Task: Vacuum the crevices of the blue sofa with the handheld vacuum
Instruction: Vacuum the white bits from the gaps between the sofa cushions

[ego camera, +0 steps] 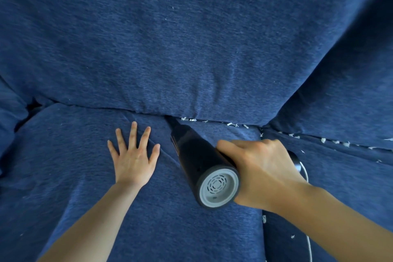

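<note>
The right hand (261, 172) is wrapped tight around the handle of a black handheld vacuum (195, 159), fingers curled over the top and the handle itself hidden under the palm. Ahead of that grip, the vacuum's body tapers up and away toward the sofa back, and its narrow nozzle (172, 122) is pushed into the crevice (148, 112) where the seat cushion meets the back cushion. Just left of the grip and nearer the camera, the vacuum's round rear end faces the viewer, with a pale grey vent cap (219, 186) pierced by curved slots. Behind the grip to the right, a thin white cord (308, 242) trails down toward the bottom edge.

Left of the vacuum, the left hand (134, 159) lies flat and empty on the seat cushion, fingers spread, palm pressing the fabric so that creases run from it toward the nozzle.

Right of the nozzle, small white scraps (232, 124) of litter sit along the same crevice, with more running farther right along the next seam and a few beside the gap between the two seat cushions. The blue sofa (191, 38) fills the whole view.
</note>
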